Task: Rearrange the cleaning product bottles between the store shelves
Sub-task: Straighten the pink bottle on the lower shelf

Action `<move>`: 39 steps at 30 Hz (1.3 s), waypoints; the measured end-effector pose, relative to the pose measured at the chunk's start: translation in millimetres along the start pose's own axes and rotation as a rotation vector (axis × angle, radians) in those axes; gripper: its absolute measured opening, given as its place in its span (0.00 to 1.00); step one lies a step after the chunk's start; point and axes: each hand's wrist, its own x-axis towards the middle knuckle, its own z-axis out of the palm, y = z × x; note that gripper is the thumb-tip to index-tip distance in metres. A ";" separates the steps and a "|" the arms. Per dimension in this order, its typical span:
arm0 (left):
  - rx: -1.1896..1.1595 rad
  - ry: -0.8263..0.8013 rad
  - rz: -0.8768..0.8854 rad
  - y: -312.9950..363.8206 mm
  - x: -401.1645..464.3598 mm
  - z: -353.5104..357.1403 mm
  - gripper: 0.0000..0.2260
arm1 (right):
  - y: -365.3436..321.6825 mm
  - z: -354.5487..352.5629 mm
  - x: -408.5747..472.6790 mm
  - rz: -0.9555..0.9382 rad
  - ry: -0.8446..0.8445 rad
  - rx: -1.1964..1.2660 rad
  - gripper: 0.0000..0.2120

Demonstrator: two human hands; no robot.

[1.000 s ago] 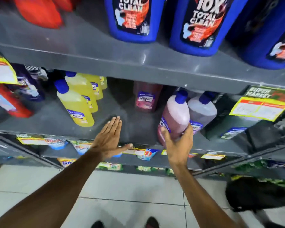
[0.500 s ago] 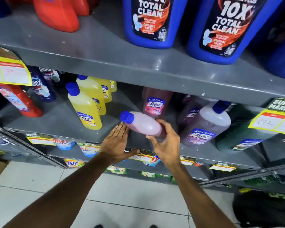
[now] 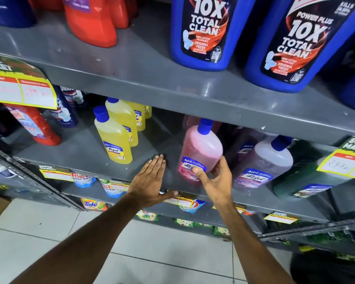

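In the head view, we have our right hand (image 3: 215, 181) wrapped around the lower body of the pink bottle (image 3: 201, 150), thumb pressed on its label and fingers curled behind. The bottle stands near upright at centre frame on the middle shelf (image 3: 86, 152), its blue cap tipped slightly away from us. Our left hand (image 3: 152, 179) lies flat and open on the bare shelf just left of the bottle, fingers straight and together, holding nothing.

We judge that we are setting the pink bottle into place on this shelf. The next move calls for seating its base squarely, facing the label forward, then loosening the right-hand grip without tipping it.

To the left of centre stands a row of yellow bottles (image 3: 113, 138), well apart from the pink one across the bare patch. Just beside it on the right stands a pale purple bottle (image 3: 264, 162), close enough to be knocked as the right hand withdraws. Another pink bottle seems to stand behind, mostly hidden. Above, large blue bottles (image 3: 203, 31) sit on the upper shelf, whose front edge overhangs and limits lifting room.
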 end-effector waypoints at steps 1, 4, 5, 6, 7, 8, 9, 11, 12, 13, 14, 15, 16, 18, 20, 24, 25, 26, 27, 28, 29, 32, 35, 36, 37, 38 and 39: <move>-0.001 -0.004 -0.002 0.0 0.1 0.0 0.55 | 5.9 -1.1 0.5 0.008 -0.030 -0.035 0.32; -0.003 -0.013 -0.005 0.1 0.9 0.8 0.55 | 30.0 -2.0 -1.8 0.067 -0.125 -0.129 0.32; -0.002 -0.015 -0.007 0.2 1.0 1.0 0.55 | 37.0 -2.3 -1.5 0.087 -0.138 -0.136 0.31; 0.000 -0.017 -0.010 0.2 1.0 1.1 0.55 | 42.7 -3.1 0.5 0.105 -0.143 -0.133 0.31; 0.002 -0.020 -0.011 -0.1 0.9 1.1 0.55 | 46.9 -4.1 3.9 0.119 -0.144 -0.129 0.30; 0.003 -0.023 -0.011 -0.2 0.9 1.3 0.54 | 49.8 -5.8 7.9 0.131 -0.144 -0.131 0.29; 0.003 -0.026 -0.011 -0.2 0.7 1.5 0.54 | 51.8 -7.3 12.0 0.141 -0.142 -0.133 0.29; 0.002 -0.021 -0.008 -0.3 -0.3 2.4 0.54 | 55.7 -10.0 18.7 0.160 -0.141 -0.139 0.29; 0.005 -0.008 -0.005 -0.4 -0.5 3.2 0.53 | 57.7 -10.8 21.1 0.159 -0.144 -0.145 0.28; 0.006 0.004 -0.003 -0.5 -0.8 4.0 0.53 | 59.9 -11.1 22.8 0.155 -0.147 -0.151 0.28; 0.003 0.012 -0.001 -0.8 -1.0 4.6 0.53 | 62.1 -11.2 23.8 0.154 -0.148 -0.153 0.28; -0.001 0.017 0.001 -1.0 -0.9 5.2 0.53 | 63.4 -11.0 24.1 0.154 -0.145 -0.151 0.28; -0.002 0.019 0.001 -1.1 -0.8 5.7 0.53 | 64.1 -10.8 23.8 0.153 -0.140 -0.148 0.28; 0.003 0.016 0.001 -1.4 -0.5 6.0 0.53 | 65.6 -9.8 22.8 0.156 -0.129 -0.142 0.28; 0.002 0.007 0.000 -1.7 -0.1 5.8 0.53 | 67.9 -9.0 21.8 0.160 -0.112 -0.143 0.28; 0.000 -0.009 -0.001 -1.2 -0.1 5.2 0.53 | 69.9 -7.7 20.8 0.170 -0.099 -0.146 0.28; 0.003 -0.008 -0.002 -1.1 -0.2 5.1 0.53 | 69.9 -7.1 20.4 0.166 -0.098 -0.147 0.28; 0.005 -0.005 -0.001 -1.0 -0.2 5.2 0.53 | 69.9 -6.8 19.7 0.166 -0.097 -0.148 0.28; 0.005 0.000 0.000 -0.8 -0.1 5.6 0.53 | 69.8 -6.5 19.0 0.168 -0.095 -0.147 0.28; 0.004 0.004 0.000 -0.8 0.0 6.2 0.53 | 70.0 -6.5 18.4 0.169 -0.092 -0.144 0.28; 0.006 0.004 -0.001 -0.9 0.5 6.6 0.53 | 70.5 -6.9 17.9 0.169 -0.089 -0.142 0.28; 0.009 -0.003 -0.001 -1.0 0.3 6.6 0.53 | 72.2 -8.2 18.0 0.181 -0.093 -0.137 0.31; 0.005 -0.008 0.000 0.0 -0.6 4.9 0.53 | 75.7 -9.4 19.3 0.185 -0.104 -0.133 0.32; 0.009 -0.010 0.000 0.1 -0.2 3.7 0.53 | 75.3 -9.5 19.4 0.187 -0.106 -0.134 0.32; 0.016 -0.018 0.002 0.2 0.4 2.0 0.53 | 73.3 -9.4 19.5 0.191 -0.108 -0.134 0.34; 0.024 -0.033 0.005 0.5 0.5 -0.2 0.53 | 70.1 -9.9 18.1 0.195 -0.113 -0.128 0.36; 0.030 -0.051 0.006 1.0 0.2 -3.4 0.53 | 65.6 -10.8 15.4 0.194 -0.118 -0.111 0.40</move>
